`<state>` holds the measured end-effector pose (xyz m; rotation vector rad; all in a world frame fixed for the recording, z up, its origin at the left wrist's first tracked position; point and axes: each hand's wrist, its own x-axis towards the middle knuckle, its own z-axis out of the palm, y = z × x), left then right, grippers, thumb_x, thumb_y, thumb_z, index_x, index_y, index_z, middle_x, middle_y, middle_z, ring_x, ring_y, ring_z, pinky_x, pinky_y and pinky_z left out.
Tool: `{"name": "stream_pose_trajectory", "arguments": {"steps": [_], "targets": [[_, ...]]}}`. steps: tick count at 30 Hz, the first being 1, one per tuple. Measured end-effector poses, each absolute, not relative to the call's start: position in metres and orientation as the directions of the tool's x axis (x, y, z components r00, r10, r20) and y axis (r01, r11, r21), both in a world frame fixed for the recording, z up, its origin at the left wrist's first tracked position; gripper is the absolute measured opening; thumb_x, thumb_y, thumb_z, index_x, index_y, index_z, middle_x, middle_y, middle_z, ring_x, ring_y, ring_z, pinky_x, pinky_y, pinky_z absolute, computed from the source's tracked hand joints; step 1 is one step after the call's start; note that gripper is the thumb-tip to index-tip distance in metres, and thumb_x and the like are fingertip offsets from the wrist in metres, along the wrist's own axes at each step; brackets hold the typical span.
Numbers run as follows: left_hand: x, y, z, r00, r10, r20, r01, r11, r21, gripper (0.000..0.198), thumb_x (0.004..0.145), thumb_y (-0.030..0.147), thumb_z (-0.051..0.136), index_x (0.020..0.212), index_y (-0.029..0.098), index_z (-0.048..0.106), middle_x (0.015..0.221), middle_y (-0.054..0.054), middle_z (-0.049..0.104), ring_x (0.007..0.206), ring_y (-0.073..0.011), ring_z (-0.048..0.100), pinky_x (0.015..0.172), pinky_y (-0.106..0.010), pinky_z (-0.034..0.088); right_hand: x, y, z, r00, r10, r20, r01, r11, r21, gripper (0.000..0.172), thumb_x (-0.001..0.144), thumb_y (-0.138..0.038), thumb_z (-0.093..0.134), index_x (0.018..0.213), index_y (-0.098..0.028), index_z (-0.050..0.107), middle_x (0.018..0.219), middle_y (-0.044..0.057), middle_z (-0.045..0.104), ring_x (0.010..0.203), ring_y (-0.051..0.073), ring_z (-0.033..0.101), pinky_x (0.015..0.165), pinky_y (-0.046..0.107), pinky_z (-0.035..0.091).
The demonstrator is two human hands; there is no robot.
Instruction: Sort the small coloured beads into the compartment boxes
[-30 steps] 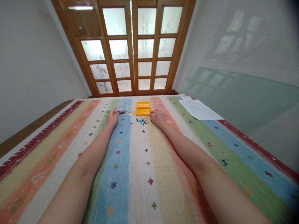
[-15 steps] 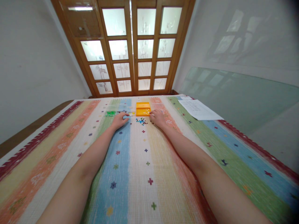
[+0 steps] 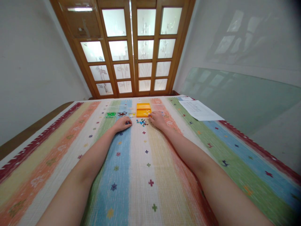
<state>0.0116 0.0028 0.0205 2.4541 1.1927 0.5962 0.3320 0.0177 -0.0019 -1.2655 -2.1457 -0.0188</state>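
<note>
My left hand (image 3: 123, 124) rests on the cloth with its fingers curled and their tips together, left of a loose pile of small beads (image 3: 142, 122). Whatever those fingers may pinch is too small to make out. At the front right corner of an orange box (image 3: 140, 115) is my right hand (image 3: 157, 120), thumb and fingers drawn together; any bead between them is hidden. White bits lie in the box's front part. Beyond my left hand stand clear boxes, one with green beads (image 3: 111, 114), another with dark red beads (image 3: 122, 114), and one with yellow pieces (image 3: 132, 115).
A striped tablecloth (image 3: 138, 175) covers the table. Printed paper sheets (image 3: 199, 110) lie at the far right. A clear container (image 3: 158, 107) sits behind my right hand. Past the table are wooden glazed doors (image 3: 134, 50), and a glass panel (image 3: 225, 94) leans along the right wall.
My left hand has drawn back from the clear boxes toward me, its fingers now more curled, uncovering the dark red beads. My right hand has shifted slightly left along the orange box's front corner.
</note>
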Motion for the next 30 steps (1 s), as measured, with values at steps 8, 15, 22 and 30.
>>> {"name": "stream_pose_trajectory", "arguments": {"steps": [8,15,22,30], "targets": [[0.007,0.006,0.012,0.333,0.897,0.292,0.683,-0.443,0.581,0.019,0.091,0.035,0.061,0.096,0.022,0.073,0.093,-0.005,0.073,0.085,-0.022,0.065,0.084,-0.034,0.053,0.33,0.012,0.002,-0.342,0.792,0.506,0.787,0.536,-0.306,0.022,0.103,-0.024,0.056,0.106,-0.02,0.077,0.112,0.011,0.073,0.109,0.025,0.062,0.099,0.038,0.046],[-0.001,0.02,0.006,0.096,0.932,0.35,0.609,-0.333,0.72,0.017,0.09,0.029,0.06,0.101,0.02,0.07,0.094,-0.004,0.071,0.078,-0.0177,0.062,0.077,-0.03,0.055,0.324,0.005,0.006,-0.466,0.741,0.483,0.729,0.631,-0.265,0.019,0.102,-0.022,0.059,0.1,-0.02,0.078,0.106,0.009,0.073,0.106,0.024,0.062,0.095,0.035,0.045],[-0.01,0.03,0.001,-0.093,0.938,0.334,0.476,-0.253,0.842,0.021,0.094,0.025,0.057,0.106,0.019,0.073,0.107,-0.006,0.076,0.078,-0.0163,0.065,0.078,-0.03,0.058,0.316,-0.001,0.009,-0.573,0.697,0.432,0.692,0.693,-0.2,0.021,0.103,-0.021,0.057,0.101,-0.022,0.078,0.106,0.008,0.072,0.105,0.023,0.061,0.095,0.034,0.044],[-0.014,0.036,-0.007,-0.197,0.94,0.278,0.37,-0.191,0.909,0.053,0.098,0.024,0.056,0.151,0.018,0.056,0.136,-0.012,0.07,0.067,-0.0098,0.062,0.072,-0.027,0.056,0.318,0.0,0.009,-0.506,0.747,0.431,0.732,0.636,-0.245,0.017,0.1,-0.018,0.061,0.102,-0.021,0.078,0.106,0.009,0.073,0.107,0.024,0.062,0.096,0.035,0.045]]}}
